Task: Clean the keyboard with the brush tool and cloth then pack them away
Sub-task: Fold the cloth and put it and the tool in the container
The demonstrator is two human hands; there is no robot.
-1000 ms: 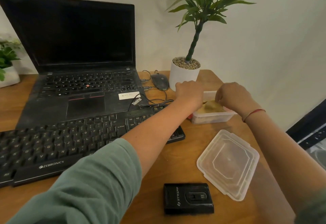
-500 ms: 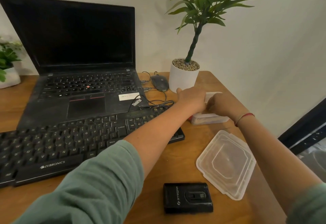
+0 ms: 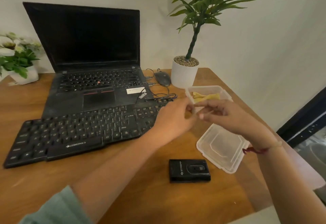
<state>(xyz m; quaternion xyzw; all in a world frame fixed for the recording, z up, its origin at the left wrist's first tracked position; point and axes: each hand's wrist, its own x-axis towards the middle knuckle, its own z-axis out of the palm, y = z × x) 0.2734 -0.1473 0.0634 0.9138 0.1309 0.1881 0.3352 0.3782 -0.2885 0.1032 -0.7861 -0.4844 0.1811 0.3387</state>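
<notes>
In the head view, the tabletop point(image 3: 35, 185) had bare wood along its near side, in front of the keyboard point(image 3: 84, 132) and around a black case point(image 3: 189, 170). The keyboard lay left of centre, its far edge against the front of the laptop point(image 3: 91, 47).

A clear container point(image 3: 204, 87) stood near the right edge, just in front of a white plant pot point(image 3: 183, 75). The yellow cloth point(image 3: 205, 96) lay crumpled inside it. The lid point(image 3: 220, 146) lay apart, close to the right edge, between the container and the case. A mouse point(image 3: 162, 79) sat between the laptop and the pot.

The left hand point(image 3: 173, 123) and right hand point(image 3: 227, 116) hung close together above the tabletop, just in front of the container. Their fingers curled toward each other and were blurred, so I could not tell whether either pinched anything.

Counted: one keyboard, one laptop, one mouse, one container, one lid, one cloth, one case and two potted plants, the second pot point(image 3: 26, 75) at the far left.
</notes>
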